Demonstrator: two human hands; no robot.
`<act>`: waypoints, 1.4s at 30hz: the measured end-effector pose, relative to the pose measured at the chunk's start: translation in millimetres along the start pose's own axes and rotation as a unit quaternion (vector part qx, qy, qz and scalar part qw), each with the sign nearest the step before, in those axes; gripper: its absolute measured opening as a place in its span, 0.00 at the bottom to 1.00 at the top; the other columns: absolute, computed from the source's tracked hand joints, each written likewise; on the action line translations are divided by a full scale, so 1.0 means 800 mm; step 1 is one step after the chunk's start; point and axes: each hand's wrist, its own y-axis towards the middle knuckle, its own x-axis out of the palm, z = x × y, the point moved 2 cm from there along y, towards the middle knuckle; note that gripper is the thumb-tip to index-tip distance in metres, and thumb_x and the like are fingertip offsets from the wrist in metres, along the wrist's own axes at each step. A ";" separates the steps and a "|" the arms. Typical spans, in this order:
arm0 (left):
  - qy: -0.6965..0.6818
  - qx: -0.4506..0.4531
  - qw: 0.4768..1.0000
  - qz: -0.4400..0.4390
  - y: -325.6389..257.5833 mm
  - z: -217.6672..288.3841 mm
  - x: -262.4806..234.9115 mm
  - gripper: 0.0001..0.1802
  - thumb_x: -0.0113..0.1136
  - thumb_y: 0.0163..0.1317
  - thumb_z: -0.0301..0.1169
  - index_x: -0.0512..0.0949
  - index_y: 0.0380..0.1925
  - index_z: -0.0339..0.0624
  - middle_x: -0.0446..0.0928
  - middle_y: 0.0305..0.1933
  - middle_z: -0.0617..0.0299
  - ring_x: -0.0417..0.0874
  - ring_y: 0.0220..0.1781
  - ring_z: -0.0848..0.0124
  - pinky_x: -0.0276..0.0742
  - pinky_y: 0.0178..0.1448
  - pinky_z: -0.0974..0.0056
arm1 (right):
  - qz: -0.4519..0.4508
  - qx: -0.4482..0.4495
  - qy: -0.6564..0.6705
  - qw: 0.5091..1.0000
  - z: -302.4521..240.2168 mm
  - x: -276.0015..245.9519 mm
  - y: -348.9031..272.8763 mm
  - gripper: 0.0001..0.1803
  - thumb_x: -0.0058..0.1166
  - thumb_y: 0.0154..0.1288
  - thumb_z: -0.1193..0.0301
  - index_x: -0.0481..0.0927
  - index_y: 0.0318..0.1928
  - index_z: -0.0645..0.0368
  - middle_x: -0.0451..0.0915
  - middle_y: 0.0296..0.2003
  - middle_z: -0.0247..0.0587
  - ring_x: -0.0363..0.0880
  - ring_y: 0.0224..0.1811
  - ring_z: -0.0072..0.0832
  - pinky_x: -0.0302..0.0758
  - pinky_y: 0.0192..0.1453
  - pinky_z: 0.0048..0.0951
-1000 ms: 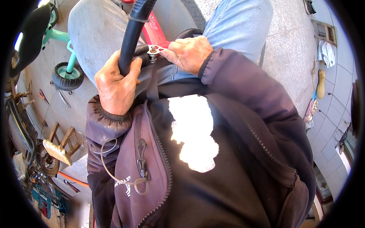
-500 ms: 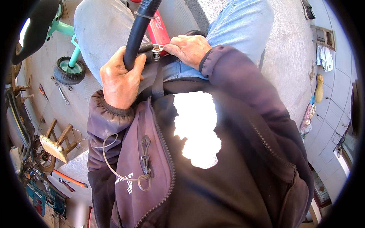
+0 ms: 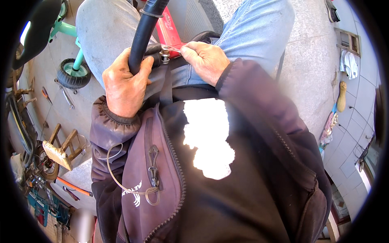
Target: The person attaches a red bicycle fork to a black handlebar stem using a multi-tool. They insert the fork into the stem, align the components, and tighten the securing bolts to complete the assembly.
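Observation:
My left hand (image 3: pixel 126 84) is closed round a thick black tube (image 3: pixel 142 44), which slants up between my knees and carries a ring near its upper end. Just right of my thumb sits a metal bolt with a nut (image 3: pixel 165 54), beside a black fitting. In my right hand (image 3: pixel 205 60), thumb and fingers pinch a slim metal wrench (image 3: pixel 175 49) that reaches left to the bolt; most of its length is hidden in the hand. Behind them a red frame tube (image 3: pixel 169 30) with pale lettering runs upward between my legs.
A teal frame with a small black wheel (image 3: pixel 73 73) stands at the left. On the floor near it lie a loose wrench (image 3: pixel 66 97) and a screwdriver (image 3: pixel 46 95). Lower left are a small wooden stool (image 3: pixel 58 154) and an orange strip (image 3: pixel 75 186). A tiled wall (image 3: pixel 358 105) rises at right.
My right hand has shifted slightly right and down and turned, so more of the slim wrench shows between it and the bolt. My left hand still holds the black tube, a little farther left.

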 end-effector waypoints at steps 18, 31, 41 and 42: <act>-0.044 -0.001 0.999 0.025 -0.001 0.001 0.003 0.10 0.65 0.61 0.26 0.80 0.39 0.31 0.76 0.23 0.66 0.75 0.22 0.81 0.73 0.24 0.72 | 0.051 -0.165 -0.254 0.951 -0.049 -0.007 -0.027 0.14 0.55 0.65 0.62 0.79 0.48 0.54 0.80 0.30 0.44 0.83 0.28 0.41 0.79 0.33 0.41; -0.031 -0.001 0.999 0.024 0.000 0.004 0.003 0.10 0.65 0.60 0.26 0.80 0.39 0.31 0.76 0.23 0.65 0.75 0.22 0.81 0.74 0.24 0.72 | 0.060 -0.146 -0.277 0.948 -0.061 -0.004 -0.025 0.12 0.52 0.67 0.62 0.80 0.39 0.58 0.81 0.29 0.47 0.84 0.27 0.42 0.80 0.32 0.41; -0.028 0.005 0.999 0.023 0.000 -0.001 0.004 0.10 0.66 0.61 0.27 0.80 0.39 0.32 0.76 0.23 0.65 0.75 0.21 0.81 0.74 0.24 0.72 | 0.081 -0.155 -0.278 0.945 -0.050 0.001 -0.024 0.17 0.60 0.58 0.66 0.82 0.49 0.54 0.80 0.28 0.41 0.81 0.26 0.39 0.79 0.29 0.36; -0.027 0.006 0.999 0.023 0.000 0.000 0.004 0.10 0.66 0.61 0.27 0.80 0.39 0.32 0.76 0.23 0.65 0.75 0.21 0.81 0.74 0.24 0.72 | 0.080 -0.159 -0.276 0.945 -0.050 0.000 -0.024 0.17 0.60 0.58 0.67 0.82 0.49 0.54 0.79 0.28 0.41 0.81 0.26 0.39 0.79 0.29 0.36</act>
